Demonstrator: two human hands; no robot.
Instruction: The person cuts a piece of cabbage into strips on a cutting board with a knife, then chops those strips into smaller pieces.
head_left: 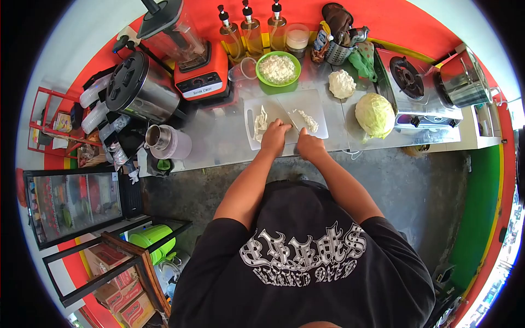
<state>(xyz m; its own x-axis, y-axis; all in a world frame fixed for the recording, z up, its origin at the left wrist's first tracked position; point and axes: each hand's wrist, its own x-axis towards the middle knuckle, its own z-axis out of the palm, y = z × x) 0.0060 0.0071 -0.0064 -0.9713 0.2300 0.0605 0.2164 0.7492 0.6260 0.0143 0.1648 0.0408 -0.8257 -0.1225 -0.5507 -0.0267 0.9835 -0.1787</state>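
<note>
My right hand (310,144) is closed around the handle of a knife (288,113), whose blade points away and to the left over a white cutting board (315,103). Beside the blade, my left hand (276,136) rests on the board with curled fingers; whatever they hold is hidden. Pale cut pieces (261,123) lie left of the blade, and a small pile of finely chopped white bits (308,121) is to its right. Behind the board stands a green bowl (279,84) filled with chopped white vegetable (276,69).
A cauliflower-like white head (342,84) and a pale green cabbage (374,115) sit right of the board, near a gas stove (418,93). Leftward stand a red blender (201,76), a steel-and-black appliance (143,87) and a metal-mouthed jug (174,143). Pump bottles (251,34) line the back.
</note>
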